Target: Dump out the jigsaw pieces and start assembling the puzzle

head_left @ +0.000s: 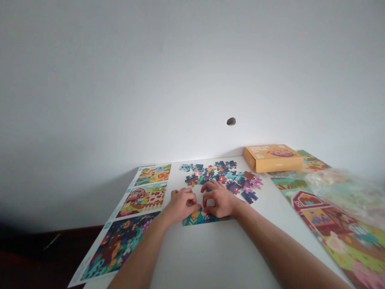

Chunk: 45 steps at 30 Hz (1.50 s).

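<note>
By the left hand (pixel 183 204) and the right hand (pixel 221 199), thumbs and fingers are bent and turned toward each other, low over the puzzle strip (pixel 195 219). A gap is seen between the thumb and the bent forefinger of the right hand; whether a piece is pinched at the fingertips of either hand cannot be told, because the strip is partly covered by them.

For good joining, it is advised that the strip be held flat by one hand while the knob is lined up by the other and pressed straight down, without force from the side. The colours across the seam should be compared first.

The strip is placed on the near side of the hands, flat on the white table (pixel 192 253). Its visible part is coloured teal, with yellow leaves at the left, and its near edge looks straight.

Beyond the hands, loose pieces (pixel 222 177) are spread in blue, purple, pink and brown, some overlapping. At the far right, a yellow box (pixel 273 157) is laid. On the left, a sheet with three printed pictures (pixel 142 196) is seen; on the right, a farm picture (pixel 327 220) is partly covered by clear plastic (pixel 339 192).
</note>
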{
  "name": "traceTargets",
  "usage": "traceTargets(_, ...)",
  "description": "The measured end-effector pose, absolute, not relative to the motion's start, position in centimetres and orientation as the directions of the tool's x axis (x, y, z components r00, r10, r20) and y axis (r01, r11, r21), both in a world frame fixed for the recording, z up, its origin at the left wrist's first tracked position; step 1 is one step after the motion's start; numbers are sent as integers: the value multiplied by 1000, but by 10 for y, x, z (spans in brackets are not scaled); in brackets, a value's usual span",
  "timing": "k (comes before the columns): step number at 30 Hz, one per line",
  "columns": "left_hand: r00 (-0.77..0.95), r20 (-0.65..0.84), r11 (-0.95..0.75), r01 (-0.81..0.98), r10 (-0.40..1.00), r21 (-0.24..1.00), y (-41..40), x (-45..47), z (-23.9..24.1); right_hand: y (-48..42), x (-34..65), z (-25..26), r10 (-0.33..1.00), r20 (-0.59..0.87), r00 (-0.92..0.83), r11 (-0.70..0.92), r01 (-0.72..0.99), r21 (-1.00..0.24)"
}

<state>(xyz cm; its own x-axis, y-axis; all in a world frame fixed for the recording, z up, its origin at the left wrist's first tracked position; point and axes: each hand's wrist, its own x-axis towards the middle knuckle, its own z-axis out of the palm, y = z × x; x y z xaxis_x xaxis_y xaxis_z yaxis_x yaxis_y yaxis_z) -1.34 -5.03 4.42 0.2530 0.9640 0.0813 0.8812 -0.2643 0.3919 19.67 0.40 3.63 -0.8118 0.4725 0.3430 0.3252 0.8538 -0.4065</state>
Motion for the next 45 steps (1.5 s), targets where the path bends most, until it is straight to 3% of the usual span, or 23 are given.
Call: traceTargets(45,277,90,-291,885,957,363,-51,-13,43,2,196,39,467,344,-815,854,315,-414)
